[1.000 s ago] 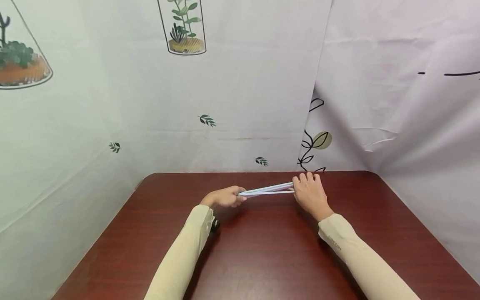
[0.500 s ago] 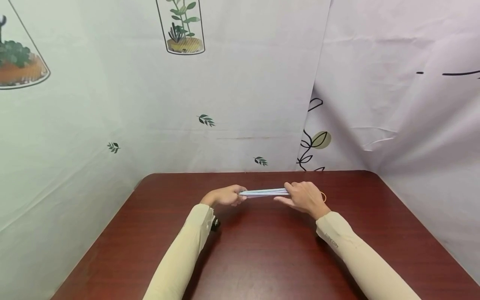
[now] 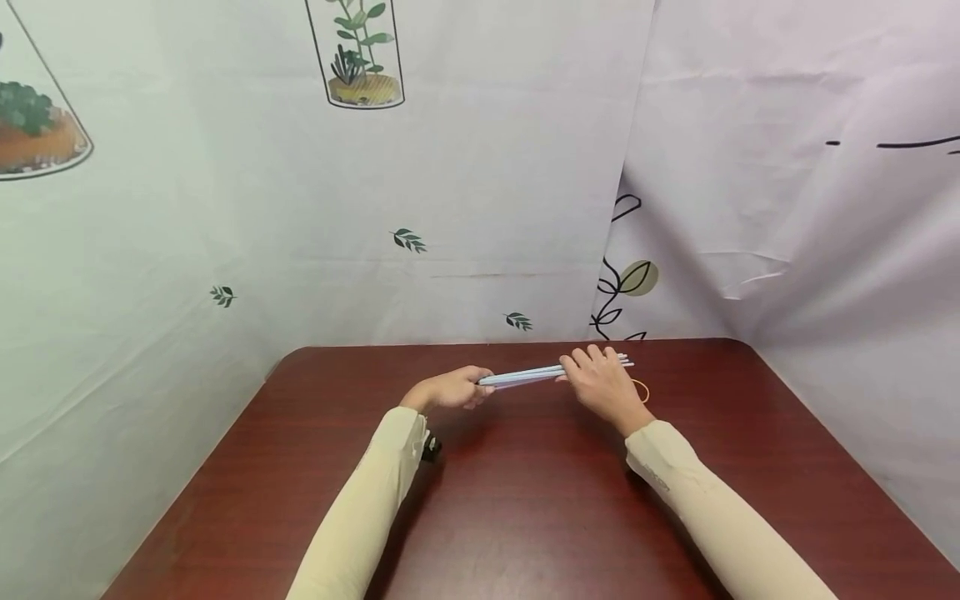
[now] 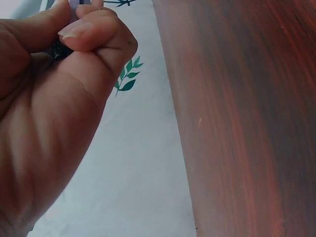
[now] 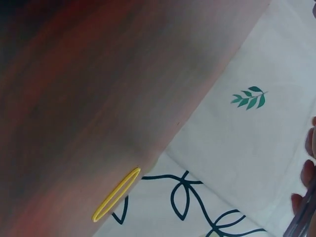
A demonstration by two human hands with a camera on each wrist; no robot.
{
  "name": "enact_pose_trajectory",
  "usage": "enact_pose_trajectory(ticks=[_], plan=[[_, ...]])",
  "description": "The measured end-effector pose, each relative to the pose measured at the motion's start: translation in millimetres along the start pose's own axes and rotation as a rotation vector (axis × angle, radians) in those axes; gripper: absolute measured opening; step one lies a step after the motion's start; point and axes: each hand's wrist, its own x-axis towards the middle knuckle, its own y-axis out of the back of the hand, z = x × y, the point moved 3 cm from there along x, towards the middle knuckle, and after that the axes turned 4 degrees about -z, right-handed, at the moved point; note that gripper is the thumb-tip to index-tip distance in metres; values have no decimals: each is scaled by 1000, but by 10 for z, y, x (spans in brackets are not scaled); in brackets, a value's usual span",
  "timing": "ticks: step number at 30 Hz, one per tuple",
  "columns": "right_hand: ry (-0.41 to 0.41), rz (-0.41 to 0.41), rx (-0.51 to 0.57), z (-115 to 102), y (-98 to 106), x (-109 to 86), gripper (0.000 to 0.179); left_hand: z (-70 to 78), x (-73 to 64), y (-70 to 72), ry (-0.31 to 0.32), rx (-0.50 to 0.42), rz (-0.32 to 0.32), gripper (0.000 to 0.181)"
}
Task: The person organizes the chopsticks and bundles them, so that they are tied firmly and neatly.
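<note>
Sticks (image 3: 525, 375) bunched closer, ends now jutting past right grip (image 3: 600, 385); yellow band (image 5: 113, 192) come into view

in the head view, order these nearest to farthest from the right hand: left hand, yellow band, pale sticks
1. Pale sticks: held in the right hand.
2. Yellow band: just to its right.
3. Left hand: farther off to the left, gripping the left end.
</note>
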Motion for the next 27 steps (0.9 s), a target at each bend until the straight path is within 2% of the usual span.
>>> enact_pose_trajectory(ticks=[3,7,10,15,18,21,24,27], plan=[[35,29,5,-8,8,20,29,13,-27,28,6,-15,12,22],[66,111,6,12,8,10,41,57,-48,43,-8,-16,4,21],[86,184,-19,26,-2,-9,52,90,-61,49,-12,29,0,23],[90,258,-86,29,-4,-24,54,157,-126,92,-18,155,84,32],[71,264,-94,35,17,-15,55,242,-159,109,-23,281,142,43],[52,272,-101,49,58,19,56,391,-163,71,19,492,221,51],[35,295,-116,73,100,75,56,550,-138,-36,92,756,361,61],[28,340,-139,86,130,121,56,671,-89,-194,90,979,554,68]])
